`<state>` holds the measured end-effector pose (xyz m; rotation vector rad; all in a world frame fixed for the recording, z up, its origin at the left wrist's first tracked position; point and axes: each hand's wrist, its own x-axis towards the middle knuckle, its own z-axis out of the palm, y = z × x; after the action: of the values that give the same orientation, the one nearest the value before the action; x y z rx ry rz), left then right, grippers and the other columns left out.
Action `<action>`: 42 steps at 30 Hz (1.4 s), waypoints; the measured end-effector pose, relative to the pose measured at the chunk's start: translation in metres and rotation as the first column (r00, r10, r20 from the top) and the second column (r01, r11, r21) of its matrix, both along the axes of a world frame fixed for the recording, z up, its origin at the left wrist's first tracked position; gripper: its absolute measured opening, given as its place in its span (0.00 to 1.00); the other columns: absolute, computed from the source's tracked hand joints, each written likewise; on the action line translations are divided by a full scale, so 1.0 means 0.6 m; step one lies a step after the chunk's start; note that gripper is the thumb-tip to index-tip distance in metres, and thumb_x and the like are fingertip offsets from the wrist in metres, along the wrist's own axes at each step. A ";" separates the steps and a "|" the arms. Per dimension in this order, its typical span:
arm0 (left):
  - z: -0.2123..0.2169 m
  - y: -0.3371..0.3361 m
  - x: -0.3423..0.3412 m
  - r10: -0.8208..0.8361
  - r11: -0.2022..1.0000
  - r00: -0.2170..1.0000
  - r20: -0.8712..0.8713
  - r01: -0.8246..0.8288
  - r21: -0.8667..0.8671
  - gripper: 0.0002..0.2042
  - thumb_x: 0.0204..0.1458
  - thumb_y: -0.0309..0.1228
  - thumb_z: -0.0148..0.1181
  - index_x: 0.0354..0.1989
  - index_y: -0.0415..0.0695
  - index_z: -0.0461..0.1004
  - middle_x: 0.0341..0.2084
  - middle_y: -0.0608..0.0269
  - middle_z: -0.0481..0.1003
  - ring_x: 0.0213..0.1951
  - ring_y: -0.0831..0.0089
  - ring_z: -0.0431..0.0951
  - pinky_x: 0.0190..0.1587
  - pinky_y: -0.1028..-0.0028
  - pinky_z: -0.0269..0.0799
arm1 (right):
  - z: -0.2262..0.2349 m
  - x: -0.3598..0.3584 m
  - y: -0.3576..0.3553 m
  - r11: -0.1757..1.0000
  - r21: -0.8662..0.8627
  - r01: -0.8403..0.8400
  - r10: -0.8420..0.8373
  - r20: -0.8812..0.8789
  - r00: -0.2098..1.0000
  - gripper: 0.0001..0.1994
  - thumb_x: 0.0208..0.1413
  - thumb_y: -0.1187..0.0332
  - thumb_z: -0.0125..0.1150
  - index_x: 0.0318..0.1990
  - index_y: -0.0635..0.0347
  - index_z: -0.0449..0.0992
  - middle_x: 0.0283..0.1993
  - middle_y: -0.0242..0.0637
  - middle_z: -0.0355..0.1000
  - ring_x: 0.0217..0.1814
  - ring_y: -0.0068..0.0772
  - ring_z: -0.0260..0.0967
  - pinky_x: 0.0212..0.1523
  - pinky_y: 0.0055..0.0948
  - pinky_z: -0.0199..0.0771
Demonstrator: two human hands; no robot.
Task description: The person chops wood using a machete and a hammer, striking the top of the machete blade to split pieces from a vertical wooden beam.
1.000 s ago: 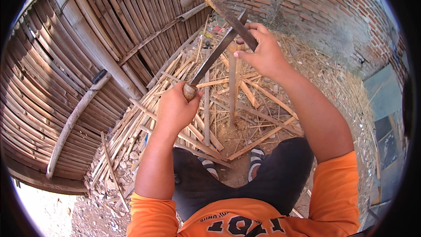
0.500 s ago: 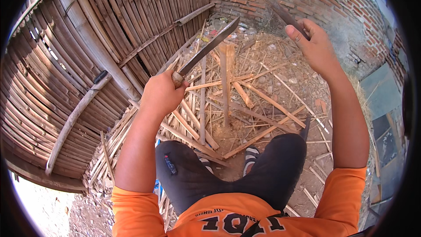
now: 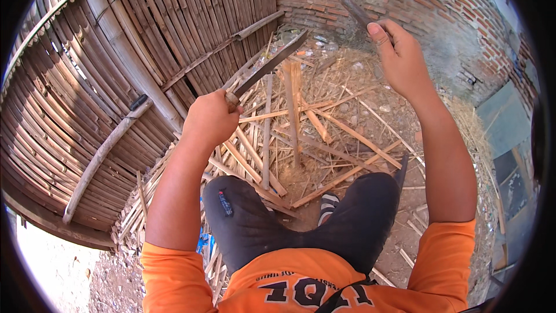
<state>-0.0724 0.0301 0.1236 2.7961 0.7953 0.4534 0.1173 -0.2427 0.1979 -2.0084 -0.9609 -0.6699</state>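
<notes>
In my left hand [image 3: 211,119] is a machete [image 3: 269,71], its wooden handle gripped and its dark blade slanting up to the right. My right hand [image 3: 401,58], raised at the upper right, is closed around the long dark handle of a mallet [image 3: 347,4]. The mallet's rough, lumpy head shows at the upper edge, partly cut off. Between my arms and beyond my knees, a split wooden post [image 3: 293,113] stands upright on the ground. The blade's tip lies above the top of the post in the picture; whether they touch I cannot tell.
Split wooden strips [image 3: 344,130] lie scattered over the ground around the post. A bamboo wall [image 3: 156,35] rises at the left and a brick wall [image 3: 417,0] at the back. Grey sheets [image 3: 505,119] lean at the far right. A dark pointed piece [image 3: 401,168] stands by my right knee.
Both hands have shifted slightly left with the tools still in them. The machete has dropped a little, and the mallet has moved left and slightly up.
</notes>
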 end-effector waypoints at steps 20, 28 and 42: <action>0.003 -0.009 -0.003 -0.009 1.000 1.000 0.010 0.009 0.017 0.18 0.53 0.41 0.66 0.36 0.34 0.77 0.33 0.41 0.80 0.42 0.42 0.80 0.46 0.54 0.75 | -0.025 0.013 -0.002 0.954 -0.300 0.020 -0.040 -0.061 0.997 0.27 0.70 0.45 0.46 0.37 0.65 0.74 0.27 0.46 0.71 0.30 0.44 0.69 0.36 0.43 0.69; 0.011 -0.015 -0.006 -0.016 1.000 1.000 -0.016 0.017 0.012 0.19 0.53 0.41 0.67 0.37 0.33 0.77 0.34 0.40 0.80 0.44 0.43 0.80 0.48 0.54 0.74 | 0.018 0.014 -0.008 0.982 -0.183 0.055 -0.070 -0.080 0.994 0.27 0.70 0.45 0.46 0.37 0.64 0.73 0.27 0.46 0.71 0.31 0.45 0.69 0.36 0.44 0.68; 0.018 -0.027 -0.002 -0.007 1.000 0.998 -0.058 0.007 0.005 0.19 0.53 0.41 0.67 0.38 0.34 0.77 0.35 0.41 0.80 0.44 0.44 0.79 0.49 0.54 0.74 | 0.013 0.005 -0.008 0.998 -0.067 -0.013 0.008 -0.069 0.998 0.27 0.71 0.45 0.43 0.42 0.63 0.74 0.30 0.46 0.73 0.32 0.45 0.70 0.38 0.43 0.69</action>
<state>-0.0734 0.0139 0.1344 2.8279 0.7968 0.3755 0.1204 -0.2475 0.2055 -2.0700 -0.9637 -0.5660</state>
